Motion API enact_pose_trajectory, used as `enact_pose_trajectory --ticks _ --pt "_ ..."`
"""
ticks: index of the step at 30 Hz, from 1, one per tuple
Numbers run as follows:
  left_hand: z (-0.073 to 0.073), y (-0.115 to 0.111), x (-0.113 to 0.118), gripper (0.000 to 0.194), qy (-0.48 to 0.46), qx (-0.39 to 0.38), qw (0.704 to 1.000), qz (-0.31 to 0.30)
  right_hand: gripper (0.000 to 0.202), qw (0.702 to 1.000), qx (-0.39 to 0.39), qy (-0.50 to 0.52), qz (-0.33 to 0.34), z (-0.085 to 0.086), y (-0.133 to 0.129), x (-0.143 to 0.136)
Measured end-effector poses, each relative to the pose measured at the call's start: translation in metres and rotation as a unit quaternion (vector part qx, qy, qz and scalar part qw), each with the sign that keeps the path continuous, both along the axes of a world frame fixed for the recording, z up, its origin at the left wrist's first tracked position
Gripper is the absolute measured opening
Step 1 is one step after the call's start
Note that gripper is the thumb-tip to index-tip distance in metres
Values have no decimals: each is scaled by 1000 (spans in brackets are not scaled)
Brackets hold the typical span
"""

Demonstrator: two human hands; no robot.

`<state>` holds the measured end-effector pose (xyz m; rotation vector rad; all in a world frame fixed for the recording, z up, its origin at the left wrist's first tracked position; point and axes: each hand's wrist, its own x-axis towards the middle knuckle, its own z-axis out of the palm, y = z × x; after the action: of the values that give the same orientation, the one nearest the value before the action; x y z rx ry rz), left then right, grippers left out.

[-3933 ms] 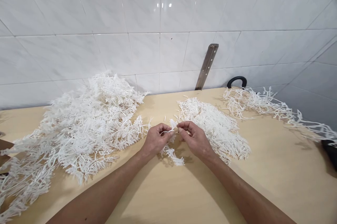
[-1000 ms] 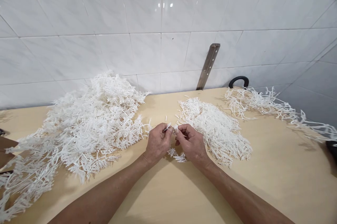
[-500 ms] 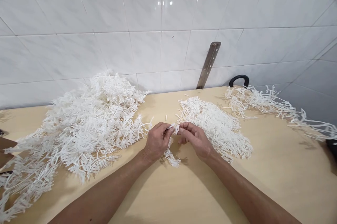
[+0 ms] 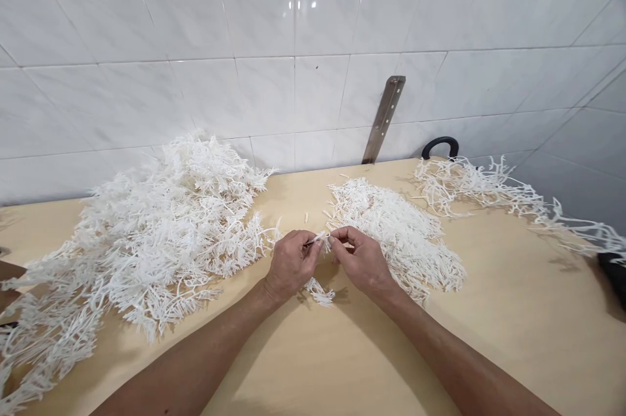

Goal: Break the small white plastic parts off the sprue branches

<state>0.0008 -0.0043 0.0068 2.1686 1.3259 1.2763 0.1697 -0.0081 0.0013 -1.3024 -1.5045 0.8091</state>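
Note:
My left hand (image 4: 293,261) pinches a small white branched plastic sprig (image 4: 323,238) between thumb and fingers, over the middle of the table. Facing it, my right hand (image 4: 360,258) is closed with thumb and forefinger on the other end of the same sprig. Below the hands a little cluster of white sprigs (image 4: 320,293) lies on the wood. To the left rises a big heap of white branched plastic pieces (image 4: 171,233). Just beyond my right hand spreads a flatter pile of short white sprigs (image 4: 396,227).
Thin white branching runners (image 4: 479,188) stretch along the back right of the wooden table (image 4: 513,312). A black curved handle (image 4: 440,141) stands behind them. One metal strip (image 4: 384,119) leans against the tiled wall. At the far left edge, part of another person's hand (image 4: 7,282) shows.
My right thumb and forefinger have closed onto the sprig's end, where they were looser before. The view has shifted slightly; both piles look the same.

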Motion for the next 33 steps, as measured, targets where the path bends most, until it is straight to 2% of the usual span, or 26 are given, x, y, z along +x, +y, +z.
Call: enact_pose_trajectory --ticks 7,16,20,23,26,30,33 --pt "1 1 1 18 43 -36 998 -25 15 992 96 -79 -11 -2 0 -4" --pt "2 2 0 27 70 -38 996 -27 10 984 134 -117 -10 -4 0 -4" --pt "5 1 1 27 48 -79 995 -37 10 972 169 -163 -12 -8 5 -1" --pt "8 -2 1 30 2 -122 991 -52 13 959 194 -196 -63 -7 12 8" --pt "8 -3 1 32 -70 -147 985 -60 12 962 172 -180 -115 -2 16 18" --pt "4 2 0 31 -154 -169 972 -53 14 981 81 -133 -115 5 14 23" --pt "-1 6 0 31 -180 -196 962 -55 18 981 77 -132 -120 11 11 22"
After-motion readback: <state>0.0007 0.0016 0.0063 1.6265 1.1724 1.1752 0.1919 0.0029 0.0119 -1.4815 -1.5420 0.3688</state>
